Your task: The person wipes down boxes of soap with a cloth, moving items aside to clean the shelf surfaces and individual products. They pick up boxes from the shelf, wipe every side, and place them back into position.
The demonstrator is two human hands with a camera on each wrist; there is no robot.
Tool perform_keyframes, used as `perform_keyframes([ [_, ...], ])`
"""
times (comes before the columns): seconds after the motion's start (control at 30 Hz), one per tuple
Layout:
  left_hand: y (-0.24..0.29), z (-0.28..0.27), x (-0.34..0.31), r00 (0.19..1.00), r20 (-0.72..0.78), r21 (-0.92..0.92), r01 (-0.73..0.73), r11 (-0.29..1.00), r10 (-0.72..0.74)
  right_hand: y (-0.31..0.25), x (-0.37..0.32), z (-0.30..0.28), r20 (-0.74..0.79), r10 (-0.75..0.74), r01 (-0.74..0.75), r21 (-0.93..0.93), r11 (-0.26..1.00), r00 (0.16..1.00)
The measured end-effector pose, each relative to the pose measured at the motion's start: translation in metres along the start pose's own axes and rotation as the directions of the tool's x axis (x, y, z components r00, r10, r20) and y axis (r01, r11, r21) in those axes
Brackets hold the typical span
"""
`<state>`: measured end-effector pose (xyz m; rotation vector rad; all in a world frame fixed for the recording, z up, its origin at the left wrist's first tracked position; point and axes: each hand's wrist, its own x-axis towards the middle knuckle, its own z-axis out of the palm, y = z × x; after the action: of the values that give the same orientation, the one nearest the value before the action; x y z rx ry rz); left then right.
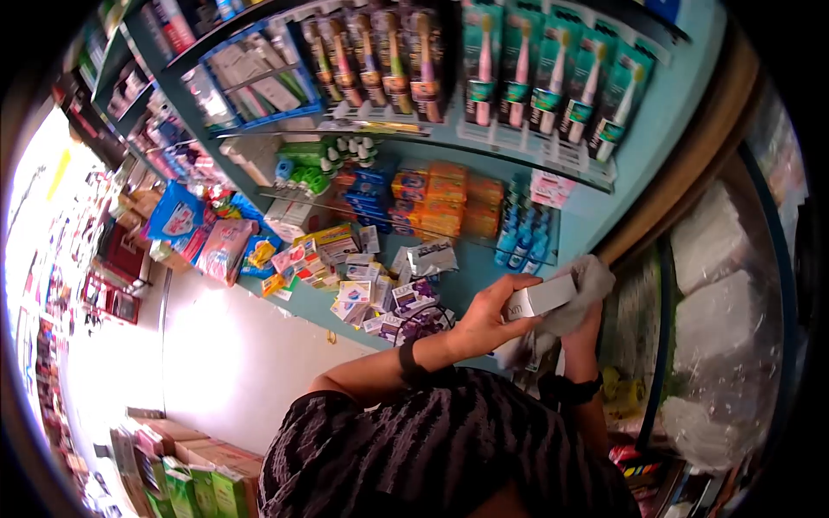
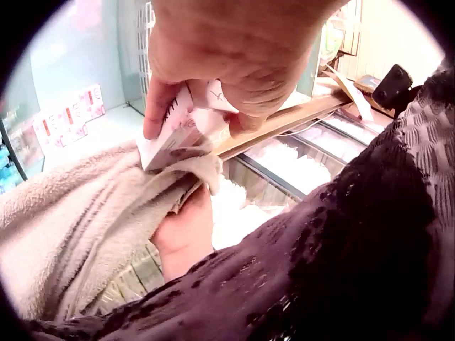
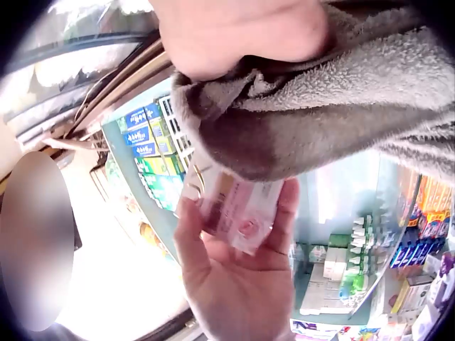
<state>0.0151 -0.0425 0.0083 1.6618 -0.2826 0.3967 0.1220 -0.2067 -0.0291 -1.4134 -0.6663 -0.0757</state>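
My left hand grips a small white and pink soap box between thumb and fingers. Dark lettering shows on one end of the box. A grey towel lies against the other end, bunched in my right hand. Up close in the left wrist view, the towel drapes over one edge of the box, and the right hand is partly hidden beneath it. From the right wrist, the towel covers the upper part of the box.
A pile of mixed small boxes lies on the lower shelf. Orange packs and blue bottles stand behind it. Hanging toothbrushes line the shelf above. To the right is a glass case with plastic-wrapped goods.
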Motion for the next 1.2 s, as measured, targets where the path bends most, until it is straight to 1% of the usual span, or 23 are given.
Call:
perform_keyframes([
  [0.03,0.001,-0.002,0.005,0.984,-0.004,0.070,-0.176,0.982,0.177,-0.008,-0.001,0.012,0.021,-0.142,0.142,-0.296,0.945,0.990],
  [0.07,0.005,-0.002,0.006,0.991,0.024,0.098,-0.135,0.986,0.134,-0.011,-0.001,0.018,0.027,-0.123,0.125,-0.310,0.943,0.992],
  [0.1,0.012,-0.001,0.007,0.993,0.067,0.103,-0.100,0.990,0.094,-0.005,-0.008,0.025,0.002,0.030,-0.030,-0.083,0.996,1.000],
  [0.13,0.016,0.001,0.007,0.993,0.110,0.105,-0.059,0.993,0.048,0.032,-0.031,0.022,-0.038,0.374,-0.300,0.526,0.796,0.927],
  [0.17,0.011,0.005,0.006,0.987,0.134,0.143,-0.111,0.983,0.092,0.037,-0.024,0.019,0.121,0.321,-0.325,0.607,0.725,0.939],
  [0.2,0.015,0.009,0.005,0.974,0.189,0.157,-0.156,0.975,0.125,0.037,-0.024,0.019,0.176,0.257,-0.309,0.644,0.700,0.950],
  [0.23,0.019,0.010,0.004,0.979,0.181,0.039,-0.100,0.994,0.091,0.038,-0.024,0.017,0.230,0.192,-0.298,0.680,0.670,0.954],
  [0.33,0.028,0.000,0.010,0.987,0.156,-0.150,-0.016,0.989,0.039,0.032,-0.012,0.026,0.198,0.184,-0.265,0.554,0.789,0.963],
  [0.47,0.028,-0.006,0.011,0.993,0.118,-0.104,-0.013,0.995,0.026,0.028,-0.011,0.032,0.198,0.096,-0.177,0.442,0.879,0.975],
  [0.53,0.031,-0.002,0.006,0.995,0.097,-0.178,0.012,0.984,0.005,0.064,-0.012,0.028,0.190,0.113,-0.212,0.657,0.723,0.975],
  [0.6,0.026,-0.001,0.007,0.997,0.080,-0.201,0.010,0.980,0.006,0.066,-0.011,0.018,0.227,0.143,-0.267,0.753,0.601,0.963],
  [0.67,0.029,-0.003,0.006,0.997,0.068,-0.095,-0.015,0.995,0.022,0.062,-0.008,0.011,0.266,0.166,-0.313,0.828,0.465,0.950],
  [0.7,0.031,-0.005,0.006,0.997,0.063,-0.040,-0.030,0.999,0.033,0.071,-0.006,0.004,0.200,0.218,-0.290,0.783,0.550,0.955],
  [0.77,0.028,-0.006,0.006,0.998,0.055,-0.074,0.003,0.997,0.001,0.090,-0.006,-0.007,0.053,0.303,-0.260,0.661,0.703,0.952],
  [0.8,0.028,-0.007,0.005,0.999,0.051,-0.090,0.019,0.996,-0.014,0.082,-0.002,-0.006,0.013,0.173,-0.172,0.185,0.968,0.985],
  [0.83,0.030,-0.009,0.004,0.996,0.061,-0.149,0.067,0.987,-0.058,0.066,0.004,-0.005,0.047,0.033,-0.015,-0.344,0.939,0.998],
  [0.87,0.033,-0.012,0.002,0.992,0.074,-0.207,0.114,0.972,-0.100,0.058,0.008,-0.003,0.145,-0.076,0.160,-0.764,0.625,0.987],
  [0.9,0.035,-0.014,0.002,0.986,0.091,-0.263,0.161,0.951,-0.141,0.052,0.014,-0.003,0.110,-0.130,0.166,-0.799,0.578,0.985],
  [0.97,0.027,-0.017,0.002,0.984,0.111,-0.288,0.165,0.943,-0.139,0.035,0.018,-0.002,0.209,-0.308,0.357,-0.736,0.575,0.928],
  [1.03,0.020,-0.024,0.003,0.980,0.152,-0.303,0.168,0.938,-0.127,0.023,0.015,0.007,0.261,-0.343,0.431,-0.579,0.692,0.902],
  [1.1,0.015,-0.030,0.007,0.966,0.224,-0.459,0.224,0.860,-0.132,0.020,0.010,0.013,0.311,-0.247,0.342,-0.303,0.889,0.918],
  [1.17,0.020,-0.030,0.007,0.956,0.247,-0.561,0.274,0.781,-0.157,-0.026,0.022,0.034,0.397,-0.370,0.472,-0.196,0.860,0.840],
  [1.2,0.019,-0.027,0.007,0.964,0.216,-0.504,0.245,0.828,-0.154,-0.049,0.028,0.044,0.436,-0.428,0.528,-0.136,0.838,0.792],
])
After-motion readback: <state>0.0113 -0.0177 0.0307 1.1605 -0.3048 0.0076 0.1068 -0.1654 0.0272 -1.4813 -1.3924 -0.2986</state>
